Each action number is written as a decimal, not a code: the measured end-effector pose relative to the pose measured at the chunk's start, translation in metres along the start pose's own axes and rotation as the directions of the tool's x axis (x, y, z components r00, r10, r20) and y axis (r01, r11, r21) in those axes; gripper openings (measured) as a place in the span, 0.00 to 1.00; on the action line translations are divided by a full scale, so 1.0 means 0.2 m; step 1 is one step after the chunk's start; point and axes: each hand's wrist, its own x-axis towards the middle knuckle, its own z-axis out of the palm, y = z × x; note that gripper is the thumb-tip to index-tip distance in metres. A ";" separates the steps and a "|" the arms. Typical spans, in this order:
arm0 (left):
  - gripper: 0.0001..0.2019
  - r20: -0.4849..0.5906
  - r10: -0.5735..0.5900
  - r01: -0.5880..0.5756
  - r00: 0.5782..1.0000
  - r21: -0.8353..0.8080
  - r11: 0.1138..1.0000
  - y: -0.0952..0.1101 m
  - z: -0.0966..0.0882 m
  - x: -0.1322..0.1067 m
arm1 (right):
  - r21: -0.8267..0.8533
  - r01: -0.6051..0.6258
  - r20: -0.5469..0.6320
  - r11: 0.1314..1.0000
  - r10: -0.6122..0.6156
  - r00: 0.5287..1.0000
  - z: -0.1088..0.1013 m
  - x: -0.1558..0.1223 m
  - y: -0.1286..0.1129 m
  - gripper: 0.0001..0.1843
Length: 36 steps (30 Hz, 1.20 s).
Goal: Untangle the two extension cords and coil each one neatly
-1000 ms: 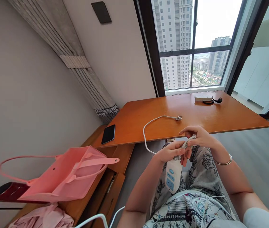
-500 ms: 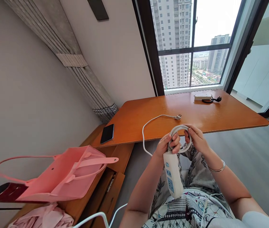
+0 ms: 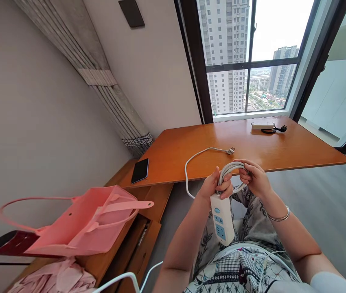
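My left hand [image 3: 214, 186] grips the top end of a white power strip [image 3: 221, 219], which hangs down over my lap with its blue sockets showing. My right hand [image 3: 254, 178] is closed on a loop of the strip's white cord [image 3: 231, 167], coiled just above the strip. The rest of the cord [image 3: 191, 159] runs left and up onto the orange table [image 3: 298, 148], ending in a plug [image 3: 230, 151] that lies on the tabletop.
A black phone [image 3: 139, 170] lies at the table's left corner. A second power strip with a black cord [image 3: 266, 127] sits by the window. A pink tote bag [image 3: 87, 221] rests on a lower wooden unit at the left. Another white cable [image 3: 124, 278] crosses the bottom.
The cord went from a short bend pinched above the strip to a round loop held by both hands. The strip swung from hanging low to upright, then dropped slightly.
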 end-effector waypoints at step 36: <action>0.27 -0.362 0.542 -0.399 0.759 0.400 0.825 0.21 0.15 -0.05 | -0.431 -0.001 0.227 0.903 0.109 0.968 -0.05 -0.14 0.33 0.29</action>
